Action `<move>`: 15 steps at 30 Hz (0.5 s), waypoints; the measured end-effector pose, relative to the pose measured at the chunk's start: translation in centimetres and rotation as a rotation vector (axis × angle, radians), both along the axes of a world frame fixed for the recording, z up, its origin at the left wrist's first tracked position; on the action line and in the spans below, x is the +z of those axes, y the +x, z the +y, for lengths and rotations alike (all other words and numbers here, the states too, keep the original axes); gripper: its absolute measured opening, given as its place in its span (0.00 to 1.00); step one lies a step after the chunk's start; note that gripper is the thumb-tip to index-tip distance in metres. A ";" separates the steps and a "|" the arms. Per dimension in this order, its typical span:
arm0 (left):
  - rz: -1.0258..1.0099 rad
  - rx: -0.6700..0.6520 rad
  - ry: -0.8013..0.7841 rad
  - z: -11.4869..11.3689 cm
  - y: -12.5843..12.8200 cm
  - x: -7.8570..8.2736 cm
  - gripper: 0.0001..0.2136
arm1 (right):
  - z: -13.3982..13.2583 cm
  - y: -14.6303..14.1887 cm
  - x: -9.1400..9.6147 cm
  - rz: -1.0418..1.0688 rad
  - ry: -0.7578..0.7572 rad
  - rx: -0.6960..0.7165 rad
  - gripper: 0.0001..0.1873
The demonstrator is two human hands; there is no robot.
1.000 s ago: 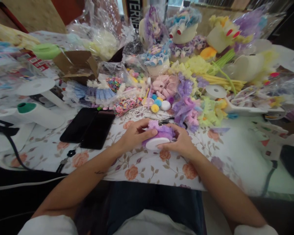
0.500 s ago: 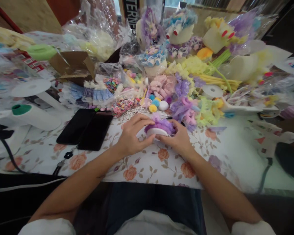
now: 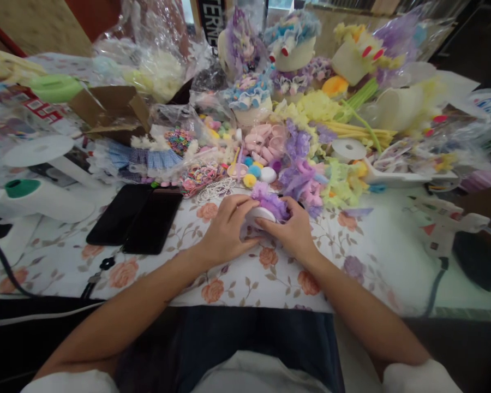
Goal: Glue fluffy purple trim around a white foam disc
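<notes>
Between both hands | white disc (image 3: 260, 214) | fluffy purple trim on top

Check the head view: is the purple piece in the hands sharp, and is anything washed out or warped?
Head view: the purple piece between the left hand and right hand is slightly soft. Head view: glare bleaches the tablecloth at right. Head view: wide-angle warp bows its near edge.

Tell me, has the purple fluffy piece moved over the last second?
Yes. The purple fluffy piece, held by left hand and right hand, is farther from the printed orange rose and nearer the yellow pom-pom: moved away from the person.
</notes>
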State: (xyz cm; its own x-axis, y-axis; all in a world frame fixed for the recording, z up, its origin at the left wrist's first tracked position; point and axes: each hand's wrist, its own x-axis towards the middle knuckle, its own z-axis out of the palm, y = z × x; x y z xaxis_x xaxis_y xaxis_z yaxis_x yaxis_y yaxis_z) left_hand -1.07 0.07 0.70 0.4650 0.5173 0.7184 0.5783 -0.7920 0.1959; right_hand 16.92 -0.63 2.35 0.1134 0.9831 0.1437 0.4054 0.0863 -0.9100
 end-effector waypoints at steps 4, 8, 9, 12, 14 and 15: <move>0.037 0.066 0.163 -0.3 0.8 -0.5 0.27 | -0.3 -0.8 0.3 0.044 0.016 0.013 0.18; 0.071 0.145 0.231 -0.5 1.2 -0.6 0.23 | -0.4 -1.3 0.3 0.049 0.012 0.014 0.18; 0.066 0.164 0.230 -0.5 1.2 -0.6 0.23 | -0.4 -1.3 0.3 0.046 0.009 0.009 0.18; 0.030 0.171 0.222 -0.5 1.2 -0.5 0.22 | -0.4 -1.2 0.3 0.028 0.021 0.002 0.19; 0.005 0.149 0.232 -0.5 1.2 -0.5 0.22 | -0.4 -1.2 0.4 0.019 0.031 0.000 0.21; -0.004 0.137 0.242 -0.5 1.2 -0.5 0.22 | -0.4 -1.1 0.4 0.019 0.033 0.001 0.21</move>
